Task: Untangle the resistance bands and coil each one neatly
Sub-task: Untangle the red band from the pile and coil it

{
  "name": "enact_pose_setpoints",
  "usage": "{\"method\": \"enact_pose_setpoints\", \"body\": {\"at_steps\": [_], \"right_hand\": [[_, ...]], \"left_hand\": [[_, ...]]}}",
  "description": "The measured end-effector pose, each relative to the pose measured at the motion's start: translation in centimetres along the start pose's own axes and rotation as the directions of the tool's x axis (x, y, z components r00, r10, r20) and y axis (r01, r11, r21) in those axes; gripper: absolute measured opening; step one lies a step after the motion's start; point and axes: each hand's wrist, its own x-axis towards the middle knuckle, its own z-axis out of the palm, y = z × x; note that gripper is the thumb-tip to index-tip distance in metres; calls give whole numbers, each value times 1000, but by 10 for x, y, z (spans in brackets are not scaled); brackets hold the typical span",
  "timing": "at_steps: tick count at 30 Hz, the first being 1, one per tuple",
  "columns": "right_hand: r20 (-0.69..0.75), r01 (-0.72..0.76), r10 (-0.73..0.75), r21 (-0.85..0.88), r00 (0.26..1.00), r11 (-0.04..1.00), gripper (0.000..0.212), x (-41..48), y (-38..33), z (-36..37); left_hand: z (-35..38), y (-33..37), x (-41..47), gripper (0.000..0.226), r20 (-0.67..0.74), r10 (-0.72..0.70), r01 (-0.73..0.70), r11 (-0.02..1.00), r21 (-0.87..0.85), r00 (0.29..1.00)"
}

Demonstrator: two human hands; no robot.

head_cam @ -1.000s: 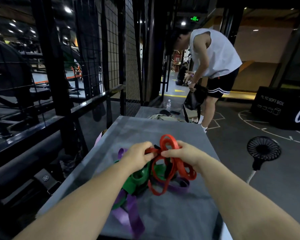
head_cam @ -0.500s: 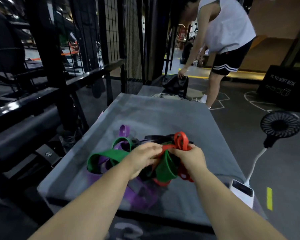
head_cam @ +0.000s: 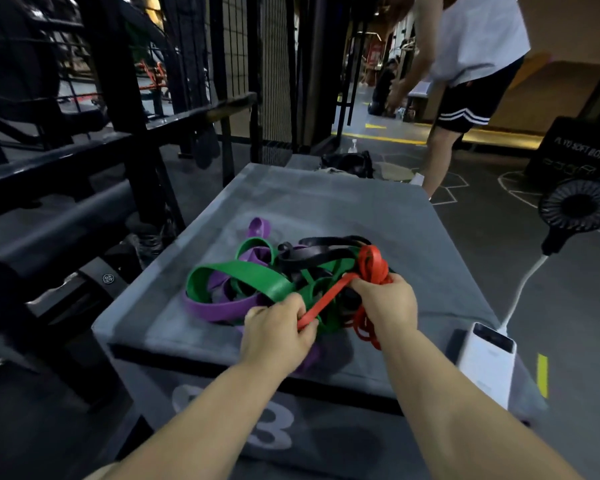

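red band [head_cam: 326, 301] taut between both gripping hands [head_cam: 329, 322].

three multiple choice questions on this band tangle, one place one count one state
1. Where is the white rectangular power bank?
A) near right corner of the grey padded box top
B) under the bands
C) on the floor

2. How many colours of flat rubber bands are tangled?
A) two
B) four
C) six

3. The thin red band is
A) coiled apart
B) untouched
C) stretched between left hand and right hand

Answers: 1 A, it lies on the pad's corner; 2 B, green, purple, black, red; 3 C, it runs straight from pinch to grip.
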Motion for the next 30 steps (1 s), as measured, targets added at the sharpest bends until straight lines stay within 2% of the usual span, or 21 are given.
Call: {"method": "enact_pose_setpoints", "body": {"at_steps": [3, 5, 8, 11, 13, 15, 16, 18, 19, 21, 23, 25, 26, 28, 30], "right_hand": [[-12, -20, 21, 30, 1000, 999, 23, -3, 2, -7], [-9, -31, 31, 64, 999, 997, 21, -7, 1, -9], [-2, -2, 2, 49, 1000, 999, 23, -9, -3, -11], [53, 48, -46, -31, 998, 998, 33, -5, -6, -17], [109, 84, -73, -103, 991, 991, 46, -2, -5, -24], [130, 72, -59, -95, 990, 993, 48, -1, 0, -35], [121, 55, -47, -66, 992, 996, 44, -1, 5, -40], [66, 30, -33, 38, 997, 999, 32, -5, 14, -54], [20, 20, -23, 115, 1000, 993, 27, -7, 19, -61], [-63, 6, 14, 309, 998, 951, 23, -13, 26, -76], [-87, 16, 26, 444, 996, 896, 15, -21, 31, -90], [-54, 11, 17, 482, 998, 876, 7, -28, 36, -101], [-38, 6, 15, 493, 999, 870, 5, -30, 38, -104], [-13, -11, 21, 510, 1000, 860, 4, -30, 43, -105], [12, -41, 40, 538, 999, 842, 5, -30, 46, -102]], "left_hand": [[5, 7, -8, 39, 151, -21, 24, 999, -23, 988], [9, 11, -10, 47, 172, -37, 30, 999, 43, 984], [7, 8, -4, 38, 36, -67, 66, 997, 51, 997], [3, -4, 6, 30, -74, -199, 191, 976, -101, 977], [-2, -10, 14, 26, -86, -311, 288, 934, -213, 946], [-8, -11, 22, 19, -20, -399, 352, 831, -431, 917], [-12, -6, 24, 14, 71, -438, 398, 720, -568, 896], [-16, 6, 21, 8, 336, -429, 516, 424, -744, 838], [-20, 14, 18, 6, 450, -375, 566, 308, -764, 811], [-28, 27, 12, 7, 587, -254, 627, 122, -769, 769], [-34, 34, 10, 10, 603, -217, 610, -43, -791, 767], [-35, 33, 11, 8, 548, -272, 538, -116, -835, 791], [-34, 33, 10, 8, 508, -305, 501, -108, -859, 805], [-32, 32, 8, 8, 458, -337, 469, -52, -881, 823], [-28, 35, 2, 5, 481, -305, 513, 33, -858, 822]]}}
